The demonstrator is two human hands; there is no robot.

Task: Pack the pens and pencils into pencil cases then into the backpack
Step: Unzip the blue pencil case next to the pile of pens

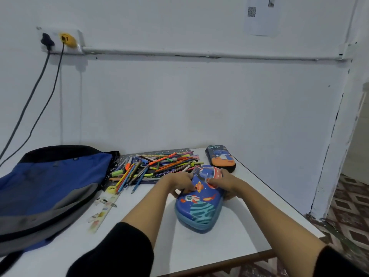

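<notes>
A blue space-print pencil case (pixel 199 208) lies closed on the white table (pixel 249 226), its near end toward me. My left hand (pixel 180 183) grips its far left edge, fingers curled around the rim. My right hand (pixel 223 184) grips the far right side, thumb on the lid. Behind them, a heap of coloured pens and pencils (pixel 157 166) lies on a dark speckled sheet. A second pencil case (pixel 220 157), dark blue with orange, lies closed at the back right. The blue and grey backpack (pixel 50 188) lies flat on the left.
A clear ruler with stickers (pixel 103 208) lies between the backpack and the case, and a yellow tape roll (pixel 111 189) sits near its far end. Cables hang from a wall socket (pixel 60 40) at the left. The table's right edge drops to a patterned floor (pixel 347 216).
</notes>
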